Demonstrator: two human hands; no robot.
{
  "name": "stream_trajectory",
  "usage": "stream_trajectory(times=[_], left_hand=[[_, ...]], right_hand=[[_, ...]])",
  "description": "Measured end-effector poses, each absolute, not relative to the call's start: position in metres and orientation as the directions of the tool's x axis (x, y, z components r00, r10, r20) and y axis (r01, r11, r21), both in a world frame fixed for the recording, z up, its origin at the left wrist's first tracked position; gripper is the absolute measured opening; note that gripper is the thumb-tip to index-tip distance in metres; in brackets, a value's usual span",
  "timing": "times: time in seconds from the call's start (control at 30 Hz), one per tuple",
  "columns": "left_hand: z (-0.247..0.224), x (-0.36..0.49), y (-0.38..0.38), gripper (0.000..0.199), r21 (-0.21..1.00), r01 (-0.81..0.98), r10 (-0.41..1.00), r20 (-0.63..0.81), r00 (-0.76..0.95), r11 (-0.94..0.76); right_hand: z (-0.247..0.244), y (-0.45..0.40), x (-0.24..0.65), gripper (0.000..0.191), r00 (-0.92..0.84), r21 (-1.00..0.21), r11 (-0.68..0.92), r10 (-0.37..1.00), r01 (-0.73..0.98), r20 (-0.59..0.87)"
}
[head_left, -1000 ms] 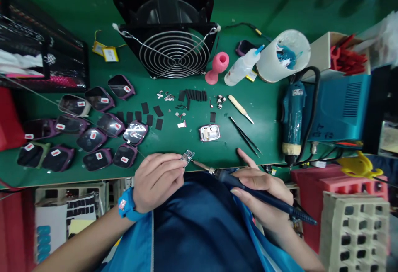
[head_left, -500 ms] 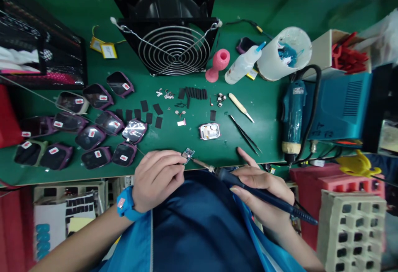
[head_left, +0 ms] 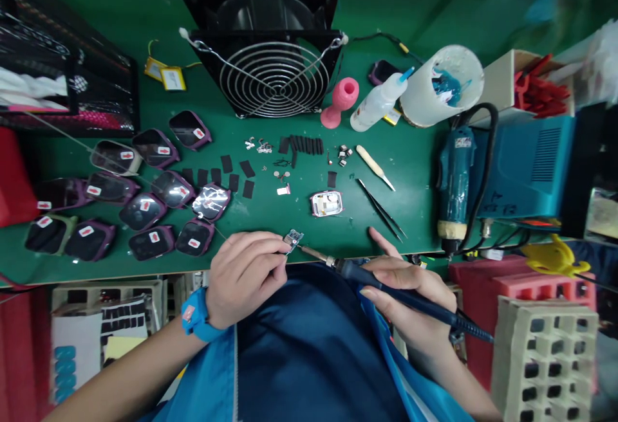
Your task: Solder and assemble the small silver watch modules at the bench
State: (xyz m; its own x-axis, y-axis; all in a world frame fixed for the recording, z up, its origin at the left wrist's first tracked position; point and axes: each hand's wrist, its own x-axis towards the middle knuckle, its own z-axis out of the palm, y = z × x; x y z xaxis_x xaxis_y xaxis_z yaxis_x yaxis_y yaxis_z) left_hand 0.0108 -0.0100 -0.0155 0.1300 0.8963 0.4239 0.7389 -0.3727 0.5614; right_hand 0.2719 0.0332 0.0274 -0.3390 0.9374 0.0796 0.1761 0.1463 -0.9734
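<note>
Near the table's front edge, my left hand [head_left: 248,274] pinches a small circuit board [head_left: 293,240] between its fingertips. A dark blue soldering iron [head_left: 398,296] is gripped in my right hand [head_left: 410,293], with the index finger stretched forward. Its tip points left and reaches the board's right edge; whether it touches cannot be made out. Beyond the board lies an opened purple watch case [head_left: 326,204] with its inside showing. Black tweezers [head_left: 380,210] and a cream-handled tool [head_left: 375,168] rest to the right of the case.
Several dark-screened watches [head_left: 145,211] cover the table's left side. A black fan [head_left: 277,78] stands at the back, beside a pink holder [head_left: 338,101], a white bottle [head_left: 379,103] and a white cup [head_left: 441,87]. A blue electric screwdriver [head_left: 455,184] stands at the right.
The view has shifted slightly, so the table items appear a little further right. Both hands keep their holds, and the iron's tip is still beside the board.
</note>
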Motion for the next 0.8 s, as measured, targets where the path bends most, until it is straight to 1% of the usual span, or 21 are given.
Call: stream_trajectory(times=[0.47, 0.63, 0.8], left_hand=[[-0.0167, 0.0104, -0.0107, 0.023, 0.563, 0.737, 0.895, 0.427, 0.128, -0.375], [-0.0176, 0.0109, -0.0105, 0.024, 0.563, 0.737, 0.893, 0.432, 0.123, -0.374], [-0.0181, 0.0116, -0.0102, 0.025, 0.561, 0.737, 0.889, 0.443, 0.117, -0.377]], right_hand=[[0.027, 0.0345, 0.2703, 0.023, -0.354, -0.962, 0.189, 0.929, 0.198, 0.11], [0.0275, 0.0339, 0.2712, 0.023, -0.348, -0.966, 0.166, 0.933, 0.199, 0.089], [0.0262, 0.0341, 0.2748, 0.024, -0.382, -0.977, 0.143, 0.921, 0.156, 0.074]])
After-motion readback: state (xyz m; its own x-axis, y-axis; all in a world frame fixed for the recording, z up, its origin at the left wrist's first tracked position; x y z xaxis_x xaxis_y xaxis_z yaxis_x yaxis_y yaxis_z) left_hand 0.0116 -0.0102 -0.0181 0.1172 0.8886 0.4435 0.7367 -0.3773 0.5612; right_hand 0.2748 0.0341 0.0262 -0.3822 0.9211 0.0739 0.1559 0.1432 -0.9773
